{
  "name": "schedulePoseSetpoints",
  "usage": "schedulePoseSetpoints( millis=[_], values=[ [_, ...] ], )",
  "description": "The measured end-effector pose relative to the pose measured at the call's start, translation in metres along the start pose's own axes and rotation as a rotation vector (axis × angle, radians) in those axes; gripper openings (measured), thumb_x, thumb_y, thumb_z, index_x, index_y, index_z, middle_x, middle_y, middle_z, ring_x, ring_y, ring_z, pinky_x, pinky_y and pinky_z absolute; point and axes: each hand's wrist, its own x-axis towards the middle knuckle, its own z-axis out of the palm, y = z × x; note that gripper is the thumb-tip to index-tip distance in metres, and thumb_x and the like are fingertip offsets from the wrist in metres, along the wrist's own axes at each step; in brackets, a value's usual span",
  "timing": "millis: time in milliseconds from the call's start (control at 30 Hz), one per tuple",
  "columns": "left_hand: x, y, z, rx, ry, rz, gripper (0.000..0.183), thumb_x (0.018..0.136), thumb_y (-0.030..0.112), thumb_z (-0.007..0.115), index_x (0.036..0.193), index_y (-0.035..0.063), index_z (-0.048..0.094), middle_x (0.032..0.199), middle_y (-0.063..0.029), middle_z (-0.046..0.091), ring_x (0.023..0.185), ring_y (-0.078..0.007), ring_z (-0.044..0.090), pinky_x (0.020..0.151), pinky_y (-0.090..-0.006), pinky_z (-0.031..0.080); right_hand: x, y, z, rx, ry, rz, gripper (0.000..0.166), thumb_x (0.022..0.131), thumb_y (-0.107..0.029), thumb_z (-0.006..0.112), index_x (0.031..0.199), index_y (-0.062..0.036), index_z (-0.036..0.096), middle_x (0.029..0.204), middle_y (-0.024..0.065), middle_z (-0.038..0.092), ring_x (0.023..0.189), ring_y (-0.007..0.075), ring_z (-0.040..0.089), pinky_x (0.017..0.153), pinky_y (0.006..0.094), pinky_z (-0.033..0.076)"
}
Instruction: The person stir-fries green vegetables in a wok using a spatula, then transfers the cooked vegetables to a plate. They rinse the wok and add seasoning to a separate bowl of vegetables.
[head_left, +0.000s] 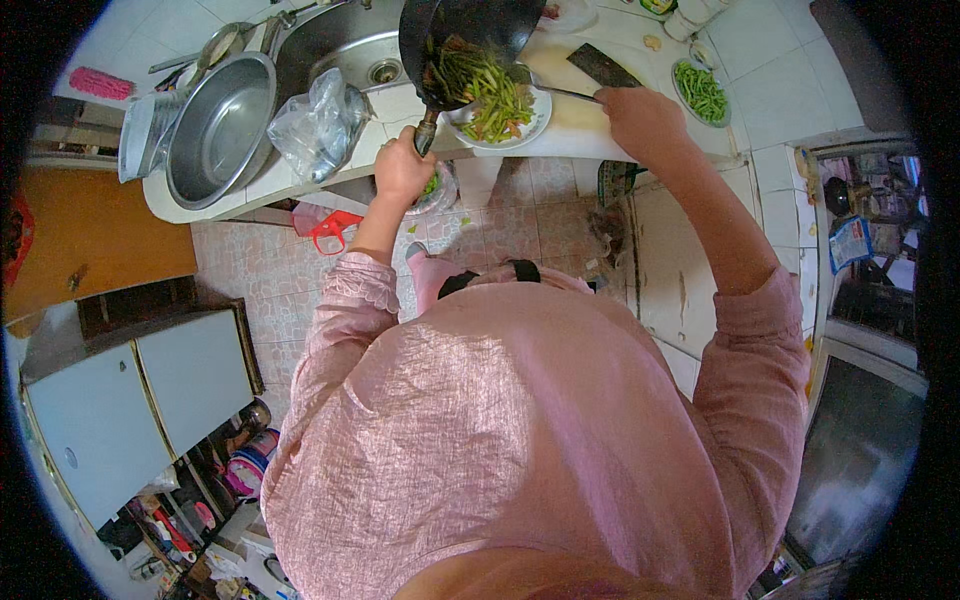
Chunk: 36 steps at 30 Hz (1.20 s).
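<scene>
My left hand (403, 166) grips the handle of a dark wok (487, 22), which is tilted over a white plate (544, 116) on the counter. Cooked green vegetable pieces with some brownish bits (495, 105) spread from the wok onto the plate. In my right hand (645, 120) is the handle of a metal spatula (566, 93); its far end reaches the food at the wok's rim, partly hidden. A dark cleaver blade (600, 64) lies on the counter behind my right hand. Farther right sits a plate of chopped green vegetables (701, 92).
Left of the wok are a steel sink (352, 56), a clear plastic bag (311, 124) and a large metal basin (223, 131) leaning near the counter's edge. Below the counter are a bowl with greens (435, 187) and a red bag (334, 225). Jars stand at the back right.
</scene>
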Motion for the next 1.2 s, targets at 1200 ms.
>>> schedulePoseSetpoints(
  millis=[1200],
  values=[
    [-0.017, 0.030, -0.018, -0.178, -0.040, -0.117, 0.024, 0.069, 0.019, 0.061, 0.084, 0.0016, 0.052, 0.072, -0.0252, 0.059, 0.073, -0.0434, 0.059, 0.064, -0.0491, 0.046, 0.029, -0.041, 0.028, 0.377, 0.338, 0.225, 0.030, 0.089, -0.019, 0.049, 0.118, -0.0178, 0.059, 0.078, 0.0171, 0.064, 0.068, 0.0347, 0.061, 0.060, 0.0463, 0.048]
  ],
)
